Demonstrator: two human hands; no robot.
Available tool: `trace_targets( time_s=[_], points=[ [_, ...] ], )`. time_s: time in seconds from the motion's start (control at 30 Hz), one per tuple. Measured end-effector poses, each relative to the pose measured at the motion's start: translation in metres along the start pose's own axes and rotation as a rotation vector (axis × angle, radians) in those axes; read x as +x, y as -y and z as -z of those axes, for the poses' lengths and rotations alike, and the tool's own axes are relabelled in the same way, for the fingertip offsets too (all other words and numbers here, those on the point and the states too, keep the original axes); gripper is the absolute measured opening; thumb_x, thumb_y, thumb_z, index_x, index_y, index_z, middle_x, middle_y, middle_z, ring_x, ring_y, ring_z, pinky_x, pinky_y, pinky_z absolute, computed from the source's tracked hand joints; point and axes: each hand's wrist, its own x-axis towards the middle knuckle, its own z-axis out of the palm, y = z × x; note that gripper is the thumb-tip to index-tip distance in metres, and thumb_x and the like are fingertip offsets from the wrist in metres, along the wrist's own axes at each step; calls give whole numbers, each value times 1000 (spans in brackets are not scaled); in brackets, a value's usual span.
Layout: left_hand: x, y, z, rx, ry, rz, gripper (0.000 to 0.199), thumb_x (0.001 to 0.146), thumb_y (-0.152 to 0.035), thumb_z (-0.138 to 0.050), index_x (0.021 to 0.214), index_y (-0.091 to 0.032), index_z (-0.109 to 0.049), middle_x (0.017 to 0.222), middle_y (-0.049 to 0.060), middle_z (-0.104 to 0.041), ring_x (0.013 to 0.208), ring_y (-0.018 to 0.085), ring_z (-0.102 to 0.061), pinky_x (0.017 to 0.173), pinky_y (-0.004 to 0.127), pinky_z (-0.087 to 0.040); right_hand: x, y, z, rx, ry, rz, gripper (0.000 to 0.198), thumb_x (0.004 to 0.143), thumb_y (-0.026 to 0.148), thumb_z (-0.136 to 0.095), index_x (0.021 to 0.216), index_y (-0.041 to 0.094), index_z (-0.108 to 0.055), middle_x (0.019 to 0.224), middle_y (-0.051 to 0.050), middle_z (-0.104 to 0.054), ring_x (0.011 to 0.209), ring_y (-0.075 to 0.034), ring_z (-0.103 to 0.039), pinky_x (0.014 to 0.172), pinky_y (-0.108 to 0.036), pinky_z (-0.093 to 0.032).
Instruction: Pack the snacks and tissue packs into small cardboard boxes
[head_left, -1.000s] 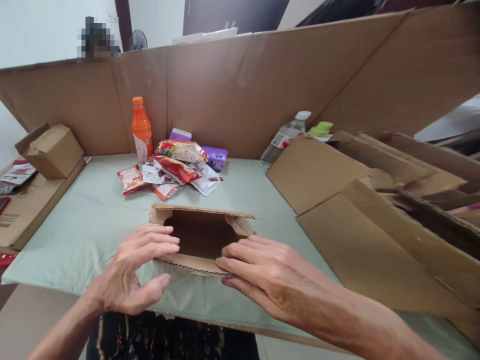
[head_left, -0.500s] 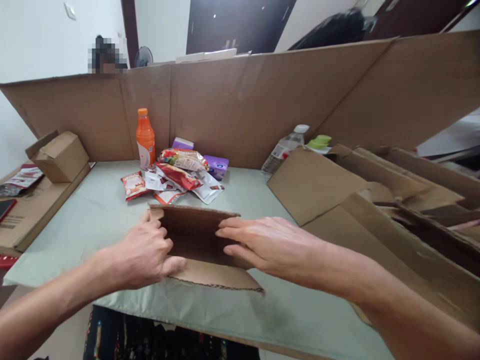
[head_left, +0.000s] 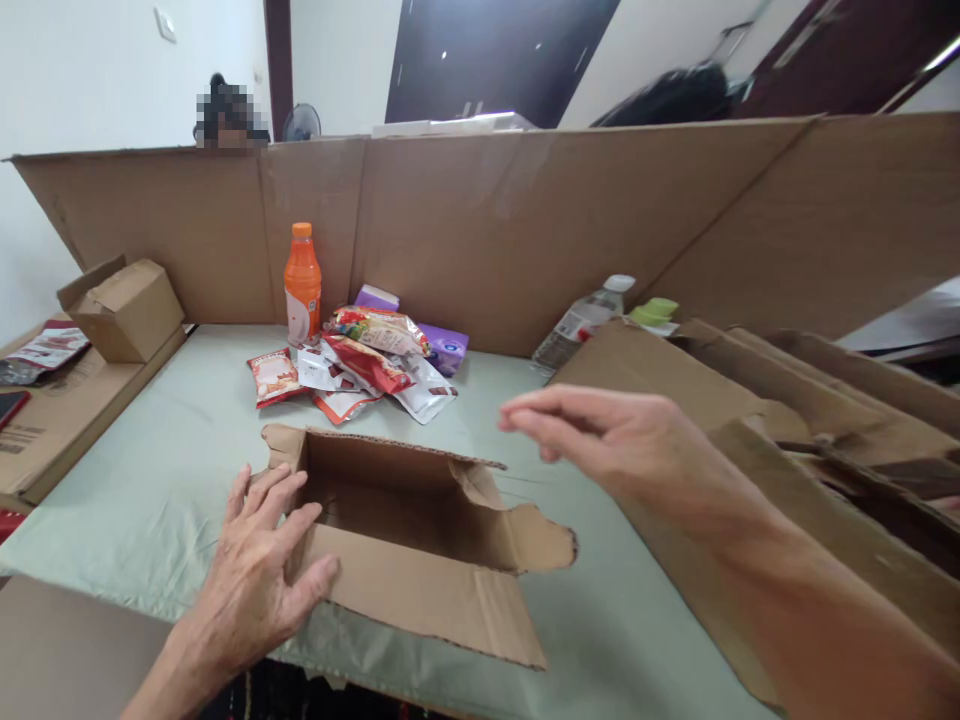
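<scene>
My left hand (head_left: pixel 274 545) rests on the left end of an open cardboard box (head_left: pixel 409 485), fingers spread rather than clenched, fingertips over the end wall and thumb against the left part of the near flap (head_left: pixel 427 600). The box lies directly to the right of that palm, its hollow facing up, the flap folded outward and sloping toward me over the pale green tablecloth (head_left: pixel 600 640).

My right hand (head_left: pixel 592 425) hovers well clear of the cardboard, above and beyond the box's right end. Its fingers are drawn together with the thumb tucked beneath; I cannot tell whether the tips meet. Below and to the left of these fingers, the box's right end flap (head_left: pixel 544 540) sticks out sideways.

Beyond my left hand, past the far wall of the box, a heap of snack packets (head_left: pixel 367 365) lies on the cloth. Just behind the heap, as I reach, an orange bottle (head_left: pixel 302 290) stands upright, with a purple pack (head_left: pixel 444 350) to its right. Past my right fingertips a clear bottle (head_left: pixel 585 320) leans at a tilt, a green lid (head_left: pixel 655 312) close to it. To the right of my right hand, behind the forearm, larger cardboard boxes (head_left: pixel 810 400) crowd together.
</scene>
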Motion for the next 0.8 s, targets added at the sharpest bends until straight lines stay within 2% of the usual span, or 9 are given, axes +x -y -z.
trace_targets(
  time_s=[0.07, 0.1, 0.17, 0.23, 0.33, 0.43, 0.57, 0.7, 0.8],
  points=[
    [-2, -1, -4, -18, -48, 17, 29, 93, -35, -62, 117, -20, -69, 139, 15, -64, 136, 36, -54, 121, 66, -30, 35, 0, -6, -34, -43, -53, 32, 93, 45, -55, 91, 23, -78, 75, -3, -75, 63, -19, -66, 57, -30, -51],
    [-2, -2, -6, -24, -70, 26, 29, 92, -34, -63, 118, -21, -68, 139, 14, -64, 136, 35, -55, 123, 65, -28, 53, -1, -14, -79, -14, -59, 30, 93, 41, -56, 97, 22, -78, 88, -4, -78, 73, -21, -70, 66, -31, -54],
    [-3, -3, -9, -34, -97, 41, 31, 89, -31, -65, 119, -22, -67, 138, 13, -65, 136, 34, -56, 126, 65, -22, 89, -5, -42, -198, 105, -49, 32, 92, 36, -58, 114, 20, -76, 117, -8, -77, 100, -25, -72, 86, -34, -55],
    [-5, -4, -11, -39, -113, 54, 33, 87, -28, -66, 119, -23, -66, 138, 12, -65, 135, 33, -57, 128, 65, -18, 119, -8, -77, -291, 198, -38, 46, 90, 38, -65, 130, 15, -69, 136, -14, -69, 122, -31, -65, 99, -39, -51],
    [-7, -3, -14, -39, -133, 52, 35, 84, -26, -66, 118, -23, -67, 137, 12, -66, 134, 35, -57, 127, 67, -18, 150, -11, -123, -336, 222, -39, 63, 83, 38, -74, 136, 7, -62, 140, -24, -64, 130, -39, -59, 105, -46, -47],
    [-9, -2, -16, -39, -137, 34, 37, 82, -25, -67, 119, -22, -67, 137, 14, -66, 135, 36, -56, 125, 68, -19, 165, -14, -145, -357, 210, -85, 44, 86, 24, -66, 126, 6, -69, 125, -28, -70, 119, -41, -65, 100, -49, -49],
    [-11, 0, -20, -52, -129, 36, 35, 84, -26, -66, 119, -22, -66, 138, 13, -65, 138, 36, -53, 125, 67, -20, 163, -20, -136, -321, 178, -127, 31, 87, 15, -54, 105, 12, -79, 109, -23, -76, 107, -39, -70, 91, -46, -52],
    [-11, 1, -20, -64, -111, 51, 33, 86, -28, -66, 119, -24, -65, 139, 11, -65, 139, 35, -51, 125, 67, -20, 141, -27, -103, -198, 126, -97, 30, 86, 19, -51, 96, 18, -80, 98, -10, -79, 98, -30, -70, 89, -40, -53],
    [-9, 2, -15, -59, -87, 51, 31, 88, -30, -66, 119, -26, -66, 138, 11, -65, 138, 35, -53, 124, 68, -21, 120, -27, -70, -91, 68, -86, 29, 87, 27, -50, 90, 18, -77, 85, -4, -76, 83, -23, -69, 78, -34, -56]
  ],
)
